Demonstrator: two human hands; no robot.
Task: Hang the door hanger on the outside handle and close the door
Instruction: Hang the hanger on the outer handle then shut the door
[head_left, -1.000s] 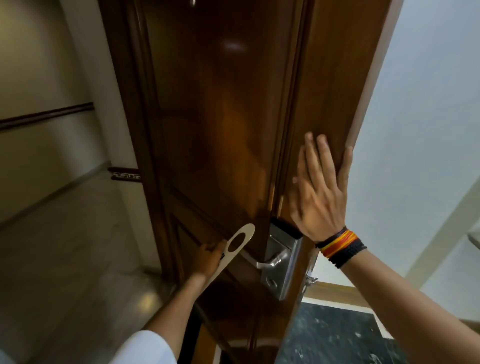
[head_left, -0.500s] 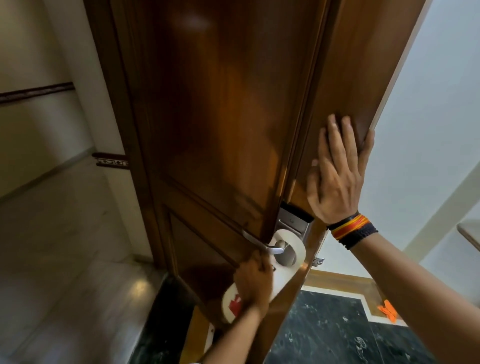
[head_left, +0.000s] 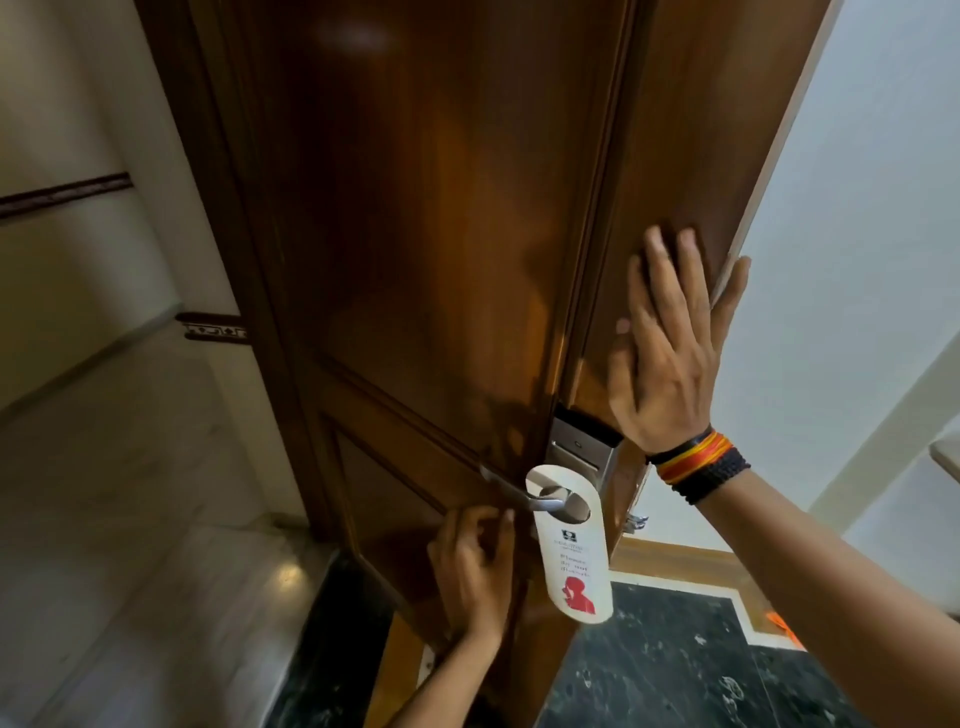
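Hanging: the hanger (head_left: 570, 551) sits with its hole over the handle (head_left: 524, 496), just right of your left hand (head_left: 475, 566), and dangles free against the door (head_left: 441, 234) edge.
Left grip: your fingers are loosely curled just below the handle's lever, holding nothing; the hanger is beside them, not touching as far as you can see.
Right grip: your right hand (head_left: 670, 353) is spread flat on the door's edge face, up and right of the handle, bracing and clasping nothing.
Handling: judge the hanger as thin, light card, stiff enough to keep its shape but easy to crease or tear at the hole. If you must adjust it, pinch the long lower body, not the narrow ring around the handle.
Door: heavy wood and not yet shut; move it by the handle or by your flat palm, and slowly, since a swing could shake the card off.
Change: half a second ago your left hand covered the hanger's lower part and held it as it went onto the handle; now it has let go and dropped aside, so the print shows.
Next: closing the door remains.
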